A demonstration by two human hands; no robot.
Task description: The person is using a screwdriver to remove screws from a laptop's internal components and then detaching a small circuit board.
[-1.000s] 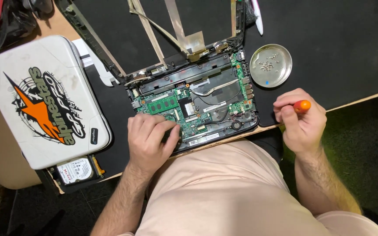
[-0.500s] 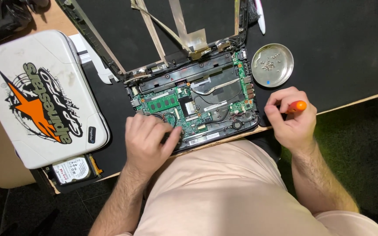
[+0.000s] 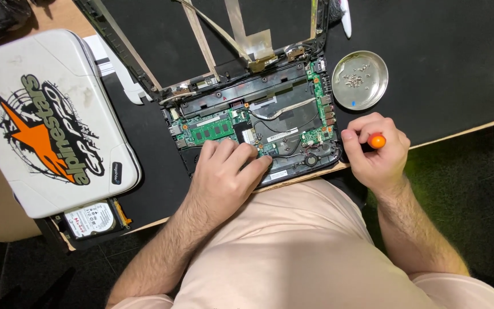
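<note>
The right hand (image 3: 375,151) is closed around a screwdriver (image 3: 377,141), only its round orange butt showing, just off the right edge of the opened laptop (image 3: 258,129). The left hand (image 3: 224,174) lies flat on the near left of the green circuit board (image 3: 215,130), fingers spread, gripping nothing. This looks like the unscrewing stage; the next move calls for seating the tip squarely. Far right, a shiny round metal dish (image 3: 359,80) holds tiny screws. A smooth white lid (image 3: 47,123) lies left.
</note>
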